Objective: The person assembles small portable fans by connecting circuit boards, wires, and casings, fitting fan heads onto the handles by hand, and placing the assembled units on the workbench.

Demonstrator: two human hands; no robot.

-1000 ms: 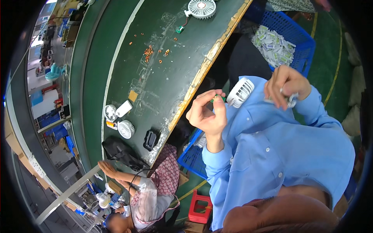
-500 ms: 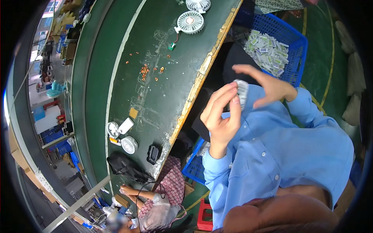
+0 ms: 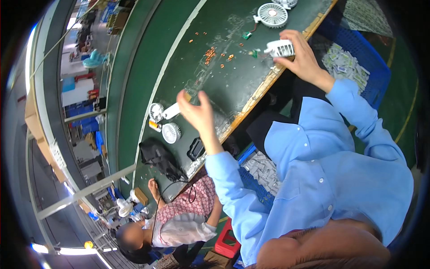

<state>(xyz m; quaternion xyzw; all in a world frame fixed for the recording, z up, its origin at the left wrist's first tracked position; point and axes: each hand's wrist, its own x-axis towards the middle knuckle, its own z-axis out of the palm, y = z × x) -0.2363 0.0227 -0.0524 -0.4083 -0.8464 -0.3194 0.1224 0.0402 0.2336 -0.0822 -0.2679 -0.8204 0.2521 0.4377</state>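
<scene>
My right hand (image 3: 306, 60), fingers curled, grips a white fan head (image 3: 281, 48) with slotted sides above the bench's near edge. A small green circuit board (image 3: 255, 53) is beside it. My left hand (image 3: 197, 112) reaches over the bench with thumb and fingers apart, holding nothing. Nearest to it is a flat white handle piece (image 3: 172, 111), partly hidden by the fingers. Around that piece are a round white fan (image 3: 171, 133), another fan (image 3: 156, 112) and an orange-and-white piece (image 3: 155, 125). A wired white fan (image 3: 273, 15) lies at the far end.
Small copper-coloured parts (image 3: 210, 55) lie scattered mid-bench. A black bag (image 3: 156, 157) and black tray (image 3: 195, 149) are at the left. A blue basket (image 3: 380, 87) of white pieces, a second basket (image 3: 255, 186), a red stool (image 3: 227, 239) and a co-worker (image 3: 183, 228) are beside the bench.
My hands were close together by my chest around the white part. Now the right hand holds it over the bench edge, and the left has moved away, open, toward the white handle piece.
</scene>
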